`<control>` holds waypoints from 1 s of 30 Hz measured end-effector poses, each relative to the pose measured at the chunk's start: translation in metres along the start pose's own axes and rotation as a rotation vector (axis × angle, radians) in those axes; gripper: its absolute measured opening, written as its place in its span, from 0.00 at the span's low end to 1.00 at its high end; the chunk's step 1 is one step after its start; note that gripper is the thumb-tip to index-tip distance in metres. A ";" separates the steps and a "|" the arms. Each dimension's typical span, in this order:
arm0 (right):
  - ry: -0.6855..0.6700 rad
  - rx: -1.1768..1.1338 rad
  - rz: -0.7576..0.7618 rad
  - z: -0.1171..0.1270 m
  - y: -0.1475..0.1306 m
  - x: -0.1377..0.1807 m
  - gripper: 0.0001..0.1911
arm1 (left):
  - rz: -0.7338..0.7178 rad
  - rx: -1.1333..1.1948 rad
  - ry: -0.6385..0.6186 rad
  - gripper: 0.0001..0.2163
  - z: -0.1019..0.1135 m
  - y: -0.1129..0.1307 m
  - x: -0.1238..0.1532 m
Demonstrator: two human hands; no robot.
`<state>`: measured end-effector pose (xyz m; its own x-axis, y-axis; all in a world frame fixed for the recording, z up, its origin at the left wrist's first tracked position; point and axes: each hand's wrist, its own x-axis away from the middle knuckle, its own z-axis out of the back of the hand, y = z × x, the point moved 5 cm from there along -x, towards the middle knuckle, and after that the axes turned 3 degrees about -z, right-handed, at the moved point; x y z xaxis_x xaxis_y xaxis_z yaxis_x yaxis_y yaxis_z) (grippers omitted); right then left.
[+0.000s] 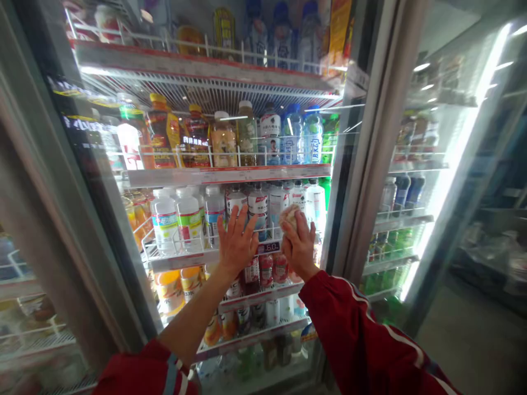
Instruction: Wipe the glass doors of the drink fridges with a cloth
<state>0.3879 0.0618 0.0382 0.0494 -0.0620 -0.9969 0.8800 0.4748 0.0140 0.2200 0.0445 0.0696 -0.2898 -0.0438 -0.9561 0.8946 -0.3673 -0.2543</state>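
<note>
Before me stands the glass door (164, 140) of a lit drinks cooler. My left hand (237, 244) lies against the glass with its fingers spread, holding nothing. To its right, my right hand (300, 241) presses a crumpled, pale cloth (290, 216) on the pane. The cloth shows above and left of the fingers; the rest of it is hidden under them. Behind the glass, near both hands, white-labelled bottles (257, 203) stand in a row. A small display (268, 247) reading about 6.0 sits between the hands.
Several shelves of bottles run up and down inside the cooler, with a wire shelf (197, 77) near the top. A metal door frame (366, 164) rises on the right. Past it is another cooler section with green bottles (391, 241). Reflections streak the glass.
</note>
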 end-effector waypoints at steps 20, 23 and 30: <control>0.075 0.043 -0.045 0.011 0.048 -0.006 0.26 | -0.024 0.016 -0.009 0.20 -0.020 0.027 -0.029; 0.065 0.037 0.016 0.011 0.042 -0.009 0.25 | -0.024 0.015 -0.007 0.20 -0.019 0.026 -0.029; 0.167 0.078 -0.075 0.009 0.059 -0.030 0.26 | -0.050 -0.031 -0.001 0.20 -0.014 0.019 -0.033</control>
<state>0.4425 0.0836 0.0692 -0.0917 0.0552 -0.9943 0.9124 0.4046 -0.0617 0.2511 0.0524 0.0948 -0.3347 -0.0272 -0.9419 0.8893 -0.3398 -0.3062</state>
